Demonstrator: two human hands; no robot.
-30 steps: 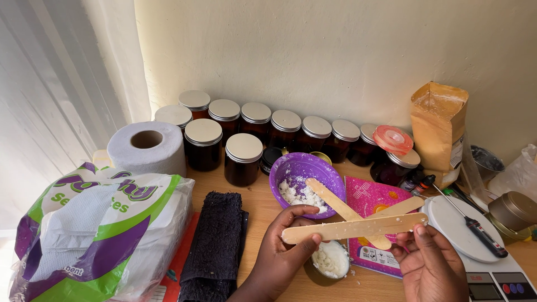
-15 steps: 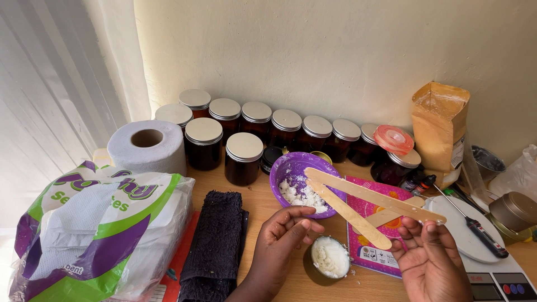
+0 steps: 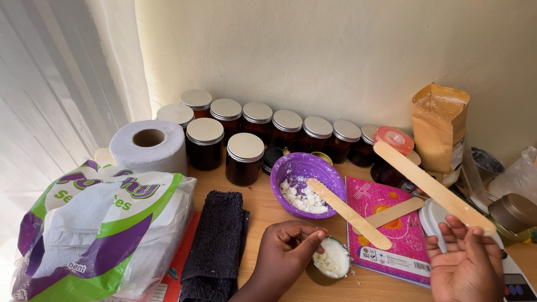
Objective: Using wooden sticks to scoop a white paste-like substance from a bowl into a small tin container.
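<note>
A right hand (image 3: 467, 263) lifts a long wooden stick (image 3: 433, 187), its grip pinching the stick's near end between fingers and thumb, the blade slanting up and away toward a brown paper bag (image 3: 439, 131). The left hand (image 3: 288, 254) rests its grip on the rim of a small jar (image 3: 331, 263) of white wax, thumb pressed at the edge. Just beyond that grip sits a purple bowl (image 3: 305, 182) of white flakes, with two more sticks (image 3: 349, 215) lying across a pink notebook (image 3: 391, 229). Left of it lie a dark folded cloth (image 3: 215, 243) and a green-and-purple tissue pack (image 3: 95, 235). A row of amber jars (image 3: 288, 131) lines the wall. The white scale (image 3: 439, 221) under the right grip is mostly hidden, and the frame cuts off both wrists. Bare counter (image 3: 257, 204) shows between cloth and bowl.
</note>
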